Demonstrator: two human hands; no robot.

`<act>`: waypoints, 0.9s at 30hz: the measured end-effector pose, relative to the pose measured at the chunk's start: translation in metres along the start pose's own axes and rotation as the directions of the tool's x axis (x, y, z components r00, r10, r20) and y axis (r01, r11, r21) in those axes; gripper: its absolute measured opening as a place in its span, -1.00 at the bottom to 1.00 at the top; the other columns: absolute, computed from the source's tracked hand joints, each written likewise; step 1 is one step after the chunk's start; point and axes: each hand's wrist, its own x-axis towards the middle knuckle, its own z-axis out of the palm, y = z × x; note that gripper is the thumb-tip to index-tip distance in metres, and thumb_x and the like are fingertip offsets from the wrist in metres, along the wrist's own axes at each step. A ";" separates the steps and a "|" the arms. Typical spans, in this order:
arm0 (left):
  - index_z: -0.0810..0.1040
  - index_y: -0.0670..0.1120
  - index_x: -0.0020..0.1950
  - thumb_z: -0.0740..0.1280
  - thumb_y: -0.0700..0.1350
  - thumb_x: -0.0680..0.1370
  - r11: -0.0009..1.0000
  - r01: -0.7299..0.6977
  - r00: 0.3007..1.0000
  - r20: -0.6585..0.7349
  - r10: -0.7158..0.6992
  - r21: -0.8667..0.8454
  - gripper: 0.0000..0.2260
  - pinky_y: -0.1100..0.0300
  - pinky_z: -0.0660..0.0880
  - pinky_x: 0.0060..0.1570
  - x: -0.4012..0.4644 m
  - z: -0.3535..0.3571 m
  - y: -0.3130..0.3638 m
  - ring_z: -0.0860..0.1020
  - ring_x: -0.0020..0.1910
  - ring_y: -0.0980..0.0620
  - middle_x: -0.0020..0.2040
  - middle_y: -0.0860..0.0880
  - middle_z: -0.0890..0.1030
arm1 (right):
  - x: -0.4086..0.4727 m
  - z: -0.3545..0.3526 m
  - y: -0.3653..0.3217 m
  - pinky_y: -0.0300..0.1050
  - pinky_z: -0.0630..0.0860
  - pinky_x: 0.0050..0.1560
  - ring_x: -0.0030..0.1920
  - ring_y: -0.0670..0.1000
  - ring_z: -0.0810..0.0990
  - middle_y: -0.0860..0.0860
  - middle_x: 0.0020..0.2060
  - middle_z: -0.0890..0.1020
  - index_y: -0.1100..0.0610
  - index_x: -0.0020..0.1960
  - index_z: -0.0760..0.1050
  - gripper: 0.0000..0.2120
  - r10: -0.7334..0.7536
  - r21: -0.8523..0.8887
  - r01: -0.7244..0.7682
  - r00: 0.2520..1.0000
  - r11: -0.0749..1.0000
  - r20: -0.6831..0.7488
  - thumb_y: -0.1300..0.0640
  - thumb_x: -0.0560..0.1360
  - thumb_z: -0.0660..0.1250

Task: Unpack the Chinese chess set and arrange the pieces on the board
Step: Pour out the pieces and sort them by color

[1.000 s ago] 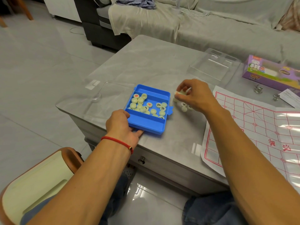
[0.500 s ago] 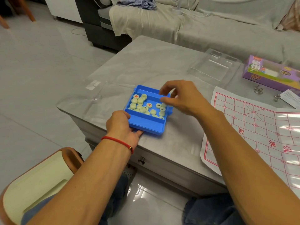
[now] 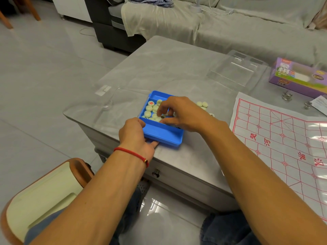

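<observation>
Grey floor tiles and a draped sofa frame the grey desk at mid-frame. Left of centre, the left hand grips the near corner of the blue tray. Above it, the right hand reaches into the tray, fingertips curled among the pale round pieces; whether they pinch one I cannot tell. A few removed pieces lie just right of the tray. At right, the red-lined board carries none, so arranging has not begun.
</observation>
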 end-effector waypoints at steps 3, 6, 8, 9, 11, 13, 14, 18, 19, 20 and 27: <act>0.49 -0.14 0.03 0.14 -0.32 0.51 1.000 0.009 1.000 0.007 -0.009 -0.005 -0.80 -0.14 0.59 -0.09 -0.001 -0.001 0.000 0.62 -0.01 -0.19 0.07 -0.20 0.59 | 0.000 0.001 0.002 -0.14 0.45 -0.01 -0.03 -0.08 0.48 -0.06 0.05 0.53 -0.05 0.19 0.57 -0.70 0.004 -0.009 -0.004 1.000 1.000 -0.004 -0.01 0.47 0.48; 0.49 -0.13 0.05 0.15 -0.31 0.50 1.000 0.010 1.000 0.003 -0.010 -0.002 -0.79 -0.15 0.59 -0.10 0.000 -0.001 0.000 0.61 0.00 -0.19 0.09 -0.20 0.59 | 0.000 0.003 0.004 -0.05 0.48 0.07 0.05 -0.04 0.49 -0.04 0.10 0.56 -0.05 0.21 0.55 -0.71 -0.005 -0.049 0.007 0.999 0.999 0.043 -0.04 0.51 0.42; 0.49 -0.13 0.06 0.15 -0.31 0.50 1.000 0.011 1.000 0.001 -0.011 -0.003 -0.79 -0.15 0.59 -0.11 0.000 -0.001 0.000 0.61 0.01 -0.19 0.09 -0.19 0.59 | 0.000 0.003 0.004 -0.03 0.50 0.06 0.02 -0.05 0.51 -0.04 0.07 0.57 -0.03 0.20 0.54 -0.72 -0.009 -0.031 0.011 0.999 0.999 0.050 -0.02 0.52 0.42; 0.49 -0.13 0.06 0.15 -0.31 0.50 1.000 0.010 1.000 0.003 -0.010 -0.003 -0.78 -0.15 0.59 -0.11 0.000 -0.001 0.000 0.61 0.01 -0.19 0.09 -0.19 0.59 | 0.000 0.004 0.003 -0.04 0.51 0.05 0.00 -0.05 0.52 -0.05 0.06 0.57 -0.02 0.21 0.53 -0.71 -0.012 -0.016 0.013 0.999 1.000 0.052 -0.01 0.52 0.43; 0.50 -0.13 0.08 0.15 -0.31 0.50 1.000 0.004 1.000 0.001 -0.004 0.000 -0.76 -0.16 0.59 -0.07 0.000 -0.001 0.000 0.61 0.01 -0.19 0.10 -0.20 0.59 | -0.001 0.004 0.002 -0.10 0.50 0.03 -0.02 -0.07 0.50 -0.06 0.08 0.57 0.00 0.27 0.50 -0.67 -0.017 0.020 0.016 0.998 1.000 0.063 0.03 0.52 0.42; 0.50 -0.13 0.12 0.16 -0.32 0.49 1.000 0.001 1.000 -0.002 -0.001 0.004 -0.73 -0.17 0.59 -0.04 0.000 -0.001 0.000 0.61 0.01 -0.19 0.10 -0.20 0.60 | -0.001 0.004 0.001 -0.16 0.45 0.04 -0.02 -0.09 0.47 -0.05 0.12 0.56 0.01 0.34 0.48 -0.62 -0.038 0.030 0.035 0.996 0.999 0.080 0.07 0.54 0.41; 0.51 -0.13 0.12 0.15 -0.32 0.48 1.000 -0.002 1.000 -0.003 0.002 0.007 -0.73 -0.17 0.59 -0.04 0.000 -0.001 0.000 0.61 0.01 -0.19 0.10 -0.20 0.60 | -0.001 0.005 0.001 -0.17 0.44 0.05 -0.02 -0.09 0.46 -0.04 0.13 0.54 0.01 0.36 0.47 -0.61 -0.051 0.024 0.049 0.995 0.999 0.088 0.08 0.55 0.40; 0.51 -0.13 0.09 0.16 -0.32 0.48 1.000 -0.010 1.000 -0.008 0.010 0.015 -0.74 -0.20 0.58 0.01 0.000 -0.001 0.000 0.61 0.02 -0.20 0.11 -0.20 0.60 | 0.000 0.006 0.001 -0.23 0.39 0.01 -0.06 -0.10 0.45 -0.05 0.09 0.51 0.01 0.35 0.46 -0.63 -0.051 0.042 0.046 0.992 0.998 0.112 0.09 0.56 0.38; 0.51 -0.13 0.10 0.16 -0.31 0.47 1.000 -0.010 1.000 -0.009 0.010 0.017 -0.73 -0.20 0.58 0.02 0.000 -0.001 -0.001 0.61 0.02 -0.20 0.12 -0.20 0.60 | 0.001 0.006 0.002 -0.26 0.40 -0.02 -0.09 -0.10 0.46 -0.07 0.08 0.52 0.02 0.33 0.46 -0.64 -0.042 0.070 0.035 0.993 0.997 0.111 0.09 0.55 0.39; 0.50 -0.13 0.12 0.16 -0.31 0.47 1.000 -0.010 1.000 -0.012 0.010 0.019 -0.73 -0.21 0.58 0.02 0.000 -0.002 -0.001 0.61 0.03 -0.20 0.12 -0.21 0.59 | 0.001 0.007 0.003 -0.28 0.40 -0.06 -0.10 -0.11 0.47 -0.08 0.07 0.53 0.02 0.31 0.46 -0.65 -0.035 0.104 0.024 0.994 0.994 0.105 0.09 0.54 0.40; 0.50 -0.13 0.09 0.16 -0.32 0.47 1.000 -0.013 1.000 -0.016 0.013 0.019 -0.74 -0.21 0.58 0.03 0.000 -0.001 0.000 0.61 0.03 -0.21 0.12 -0.21 0.59 | -0.002 0.010 0.002 -0.33 0.45 -0.18 -0.15 -0.07 0.54 -0.14 -0.04 0.56 0.07 0.07 0.48 -0.79 -0.009 0.240 0.002 1.000 0.971 0.028 0.15 0.49 0.45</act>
